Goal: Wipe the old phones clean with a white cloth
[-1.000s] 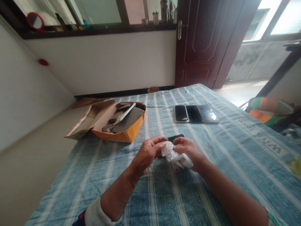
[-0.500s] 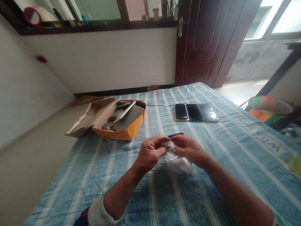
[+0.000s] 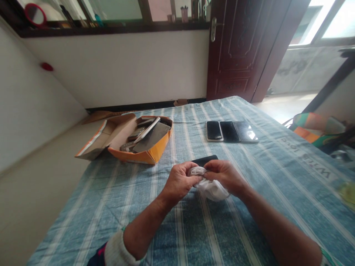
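Both hands meet at the middle of the cloth-covered surface, pinching a crumpled white cloth (image 3: 213, 190) between them. My left hand (image 3: 179, 181) has its thumb and fingers closed on the cloth's left part. On the right part, my right hand (image 3: 226, 176) is closed in the same way, and the cloth's loose end hangs below the fingers. Just beyond the fingertips lies a dark flat device (image 3: 205, 160), its near side hidden by the hands and cloth.
An open orange box (image 3: 156, 149) holding several phone-like devices stands at the left. Farther back on the right, three devices lie side by side: a phone (image 3: 213, 130), a black one (image 3: 229, 132) and a larger grey one (image 3: 245, 132). A striped blue cloth (image 3: 133, 207) covers the surface.
The fingers have shifted slightly on the white cloth, which is bunched differently. More of the dark device beyond the hands shows now.
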Demonstrator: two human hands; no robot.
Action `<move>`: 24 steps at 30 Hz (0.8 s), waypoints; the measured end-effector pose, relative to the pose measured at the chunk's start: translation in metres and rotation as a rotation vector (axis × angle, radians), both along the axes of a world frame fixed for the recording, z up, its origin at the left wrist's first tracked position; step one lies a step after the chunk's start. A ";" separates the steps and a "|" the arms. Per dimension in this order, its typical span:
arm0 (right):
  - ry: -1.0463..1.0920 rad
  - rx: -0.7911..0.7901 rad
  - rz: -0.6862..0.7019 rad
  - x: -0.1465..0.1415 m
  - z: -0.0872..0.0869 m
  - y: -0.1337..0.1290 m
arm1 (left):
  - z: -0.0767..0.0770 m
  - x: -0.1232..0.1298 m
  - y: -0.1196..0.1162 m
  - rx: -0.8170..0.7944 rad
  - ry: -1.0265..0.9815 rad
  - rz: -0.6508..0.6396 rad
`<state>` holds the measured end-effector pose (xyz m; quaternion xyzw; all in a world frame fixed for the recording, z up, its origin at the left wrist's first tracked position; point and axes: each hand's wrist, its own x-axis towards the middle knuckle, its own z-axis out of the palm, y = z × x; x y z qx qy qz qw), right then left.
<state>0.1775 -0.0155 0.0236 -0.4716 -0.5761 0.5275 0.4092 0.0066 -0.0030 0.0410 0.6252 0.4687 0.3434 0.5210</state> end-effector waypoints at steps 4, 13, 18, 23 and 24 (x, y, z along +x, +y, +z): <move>-0.399 0.276 -0.061 -0.001 0.008 -0.008 | -0.003 0.001 0.001 0.067 0.061 0.127; -0.795 0.647 -0.137 -0.023 0.001 -0.026 | -0.010 0.000 0.002 -0.021 -0.062 0.237; -0.588 0.734 -0.182 -0.030 -0.010 -0.025 | -0.012 0.002 0.002 -0.075 -0.091 0.248; -0.518 0.751 -0.171 -0.016 -0.011 -0.016 | -0.005 -0.001 0.003 -0.095 -0.011 0.085; -0.553 0.746 -0.201 -0.010 -0.013 -0.013 | -0.004 -0.002 0.004 -0.050 0.042 0.073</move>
